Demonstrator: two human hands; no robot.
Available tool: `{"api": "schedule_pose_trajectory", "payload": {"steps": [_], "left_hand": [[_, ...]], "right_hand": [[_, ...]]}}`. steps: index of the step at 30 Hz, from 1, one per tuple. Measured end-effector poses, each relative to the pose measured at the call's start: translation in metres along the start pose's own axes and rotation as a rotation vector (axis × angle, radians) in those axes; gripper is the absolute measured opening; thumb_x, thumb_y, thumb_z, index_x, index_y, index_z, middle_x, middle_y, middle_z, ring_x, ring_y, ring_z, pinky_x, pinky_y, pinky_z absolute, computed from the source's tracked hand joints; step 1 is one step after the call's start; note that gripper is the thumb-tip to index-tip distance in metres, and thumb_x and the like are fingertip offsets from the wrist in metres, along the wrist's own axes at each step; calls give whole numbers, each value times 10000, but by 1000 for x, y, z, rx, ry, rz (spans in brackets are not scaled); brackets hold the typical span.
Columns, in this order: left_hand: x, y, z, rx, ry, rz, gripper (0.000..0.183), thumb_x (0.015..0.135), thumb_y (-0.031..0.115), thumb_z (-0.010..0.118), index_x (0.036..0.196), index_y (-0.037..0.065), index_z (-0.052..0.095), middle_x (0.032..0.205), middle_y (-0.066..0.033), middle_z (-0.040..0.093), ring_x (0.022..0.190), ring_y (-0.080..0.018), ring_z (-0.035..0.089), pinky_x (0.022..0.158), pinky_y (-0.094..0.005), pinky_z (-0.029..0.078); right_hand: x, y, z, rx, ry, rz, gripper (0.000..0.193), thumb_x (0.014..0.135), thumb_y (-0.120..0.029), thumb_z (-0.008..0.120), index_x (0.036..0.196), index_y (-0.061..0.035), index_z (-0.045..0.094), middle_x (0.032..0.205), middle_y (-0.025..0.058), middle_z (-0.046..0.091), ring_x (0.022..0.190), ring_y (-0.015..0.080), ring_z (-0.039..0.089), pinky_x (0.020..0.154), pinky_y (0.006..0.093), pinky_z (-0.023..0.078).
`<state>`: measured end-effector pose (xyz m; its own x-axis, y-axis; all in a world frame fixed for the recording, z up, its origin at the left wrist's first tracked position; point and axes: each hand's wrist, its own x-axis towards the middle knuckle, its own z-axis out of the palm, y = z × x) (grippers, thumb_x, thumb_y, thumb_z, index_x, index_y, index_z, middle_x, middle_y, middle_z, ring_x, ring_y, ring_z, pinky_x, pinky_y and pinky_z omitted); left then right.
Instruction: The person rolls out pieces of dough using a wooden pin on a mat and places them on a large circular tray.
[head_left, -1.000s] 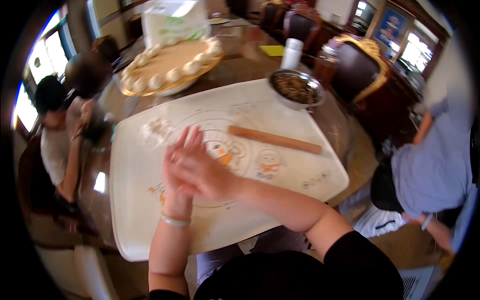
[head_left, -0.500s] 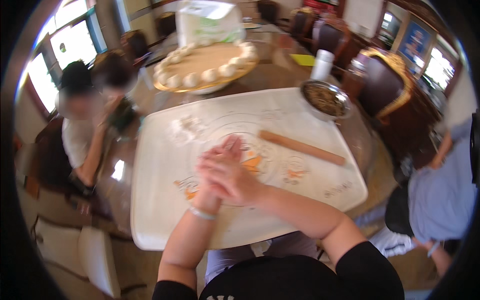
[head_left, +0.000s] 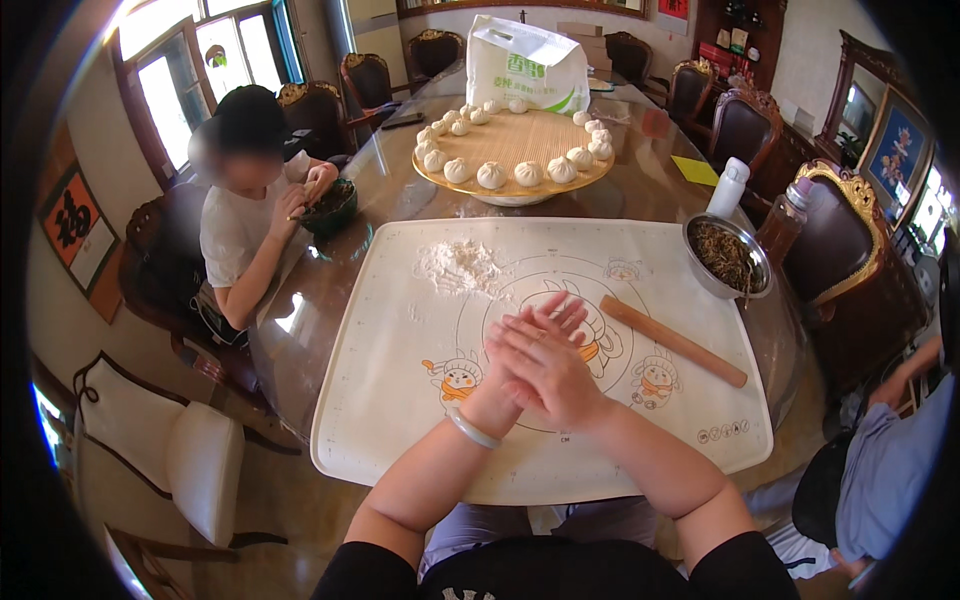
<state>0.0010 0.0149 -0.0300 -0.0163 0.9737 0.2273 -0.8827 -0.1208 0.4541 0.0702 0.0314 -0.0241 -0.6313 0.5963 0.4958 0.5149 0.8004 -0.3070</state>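
Observation:
Over the middle of a white kneading mat (head_left: pixel 390 420), my two hands are laid palm to palm and crossed. My left hand (head_left: pixel 567 314) lies underneath, its straight fingers pointing up and to the right. Across it rests my right hand (head_left: pixel 555 372), with its fingers stretched out flat. Whatever may be between the palms is hidden. A wooden rolling pin (head_left: pixel 672 341) lies on the mat just right of my hands. Beyond them to the left is a scattered heap of white flour (head_left: pixel 462 267).
Past the mat stands a round tray (head_left: pixel 520 138) ringed with filled buns (head_left: pixel 491 175), a white bag (head_left: pixel 528 65) behind it. A metal bowl of dark filling (head_left: pixel 728 257), a white bottle (head_left: pixel 729 187) and a clear bottle (head_left: pixel 785 219) stand right. At left a person (head_left: pixel 243 200) handles a dark bowl (head_left: pixel 330 208).
The view has shifted, so the mat and tray appear lower and further right. My hands stay pressed together, the right across the left, their fingers now straighter.

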Motion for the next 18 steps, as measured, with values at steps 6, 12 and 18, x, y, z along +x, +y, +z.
{"api": "schedule_pose_trajectory", "payload": {"steps": [6,12,18], "left_hand": [[-6,-3,-17,-352,-163,-176,414,948,371,345,1231,93,462,1267,-89,477,1171,-241,454,983,-388,380],[-7,4,10,113,73,101,611,927,461,311,1397,73,257,1406,-145,323,1300,-262,317,1062,-370,281],[-9,-6,10,-225,-93,-159,498,955,357,305,1366,76,316,1384,-124,363,1277,-259,348,1021,-361,347]], "right_hand": [[21,42,-48,207,200,-268,421,817,-166,530,1214,-29,508,1287,167,463,1222,325,406,1040,503,221],[3,17,-43,369,91,-385,393,849,-207,513,1205,-40,522,1278,154,479,1216,310,428,1013,500,274],[20,33,-54,184,222,-322,392,840,-159,502,1223,-82,526,1272,121,495,1202,287,448,1021,497,259]]}}
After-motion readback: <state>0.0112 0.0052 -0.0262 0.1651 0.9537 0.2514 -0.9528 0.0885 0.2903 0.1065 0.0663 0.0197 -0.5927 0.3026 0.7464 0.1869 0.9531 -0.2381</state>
